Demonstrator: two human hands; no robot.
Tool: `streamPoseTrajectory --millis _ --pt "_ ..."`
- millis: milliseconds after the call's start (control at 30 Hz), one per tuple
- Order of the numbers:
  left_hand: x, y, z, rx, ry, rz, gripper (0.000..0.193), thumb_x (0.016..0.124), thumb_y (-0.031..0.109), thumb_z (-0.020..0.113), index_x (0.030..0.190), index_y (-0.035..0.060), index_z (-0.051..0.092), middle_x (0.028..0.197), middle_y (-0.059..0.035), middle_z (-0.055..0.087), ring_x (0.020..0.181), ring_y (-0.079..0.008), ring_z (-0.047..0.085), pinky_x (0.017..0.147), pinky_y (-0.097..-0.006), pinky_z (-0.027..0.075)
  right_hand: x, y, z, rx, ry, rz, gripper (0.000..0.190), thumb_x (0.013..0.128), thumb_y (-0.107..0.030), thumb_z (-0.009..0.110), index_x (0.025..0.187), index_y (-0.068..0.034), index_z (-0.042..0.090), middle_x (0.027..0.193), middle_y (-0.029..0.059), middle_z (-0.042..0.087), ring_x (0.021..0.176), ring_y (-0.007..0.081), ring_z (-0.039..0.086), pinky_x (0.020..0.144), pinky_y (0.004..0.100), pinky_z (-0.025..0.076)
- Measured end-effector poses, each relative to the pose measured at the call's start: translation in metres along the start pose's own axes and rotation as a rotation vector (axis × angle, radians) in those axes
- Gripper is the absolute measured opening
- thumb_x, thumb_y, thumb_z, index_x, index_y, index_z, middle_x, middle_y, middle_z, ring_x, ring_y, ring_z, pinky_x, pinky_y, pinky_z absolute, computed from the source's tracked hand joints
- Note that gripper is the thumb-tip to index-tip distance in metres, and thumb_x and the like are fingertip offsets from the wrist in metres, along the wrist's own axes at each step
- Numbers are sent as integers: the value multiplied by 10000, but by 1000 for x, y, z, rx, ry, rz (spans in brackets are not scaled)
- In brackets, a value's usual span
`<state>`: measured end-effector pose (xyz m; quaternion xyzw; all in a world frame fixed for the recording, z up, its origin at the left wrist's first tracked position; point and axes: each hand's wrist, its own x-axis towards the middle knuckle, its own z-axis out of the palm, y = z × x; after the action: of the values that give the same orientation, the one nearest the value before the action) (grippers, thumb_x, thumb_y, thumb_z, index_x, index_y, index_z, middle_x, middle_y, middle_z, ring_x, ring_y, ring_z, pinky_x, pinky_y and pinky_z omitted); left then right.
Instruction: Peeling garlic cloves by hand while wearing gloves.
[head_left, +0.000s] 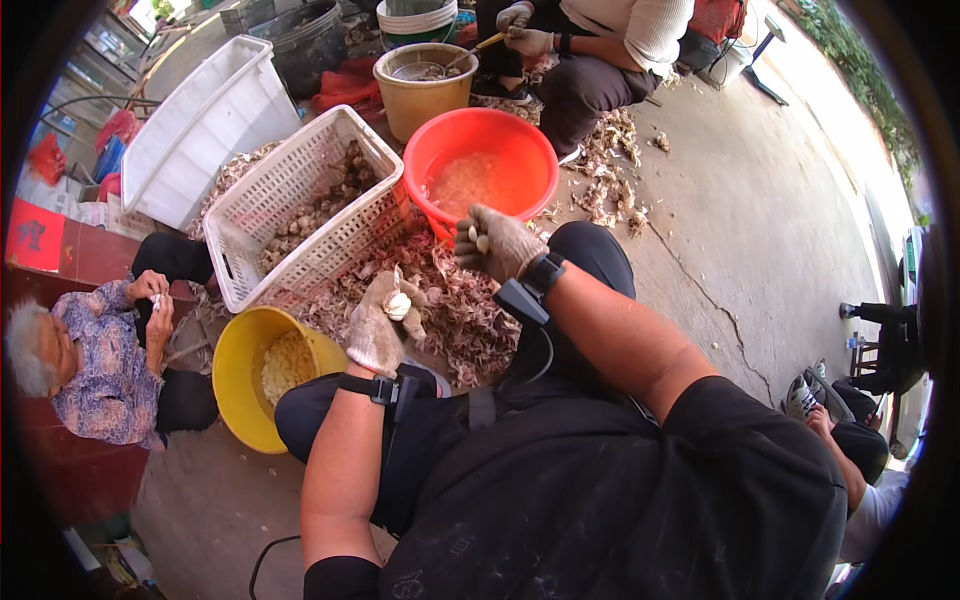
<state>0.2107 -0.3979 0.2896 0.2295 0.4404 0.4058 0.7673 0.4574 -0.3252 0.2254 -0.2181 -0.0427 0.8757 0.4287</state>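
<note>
My left hand (375, 330), in a soiled knit glove, holds a partly peeled garlic bulb (397, 306) against the palm, its stem upward. Several pale garlic cloves (478, 238) show in the curled fingers of my gloved right hand (504, 241). That hand is above the near rim of a red plastic basin (541, 184), which has pale cloves in liquid at its bottom. Below both hands spreads a heap of reddish garlic skins (469, 322). Left of my left hand, a tilted yellow bucket (232, 375) contains peeled cloves (287, 366).
A white perforated crate (330, 262) with unpeeled garlic (300, 225) stands left of the basin. Beyond are a white bin (202, 120) and a tan bucket (420, 105) with a strainer (427, 71). People sit at left (105, 367), at the top (592, 75) and at right (855, 442).
</note>
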Motion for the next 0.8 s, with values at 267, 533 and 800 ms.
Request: streamPoseTrajectory --millis 267,533,800 --pt "-7 7 -11 -97 31 93 325 964 432 629 906 116 679 822 -92 700 489 -175 566 434 -341 428 -5 8 17 -566 521 -118 520 994 -491 588 1218 -22 565 1021 123 619 809 295 684 639 443 587" --pt "-6 -8 9 117 135 197 355 1054 432 556 1112 108 689 930 -3 649 817 -126 614 722 -279 522 -48 98 95 -1532 266 -504 386 1002 -375 580 1094 -1 572 936 285 698 930 463 687 787 525 530" --pt "3 -20 -13 239 111 334 503 1081 350 557 1457 19 516 1368 -52 601 1260 -153 553 1102 -320 427 -51 101 111 -1767 223 -779 237 1018 -279 547 1034 -43 555 874 232 645 795 450 666 691 544 521"
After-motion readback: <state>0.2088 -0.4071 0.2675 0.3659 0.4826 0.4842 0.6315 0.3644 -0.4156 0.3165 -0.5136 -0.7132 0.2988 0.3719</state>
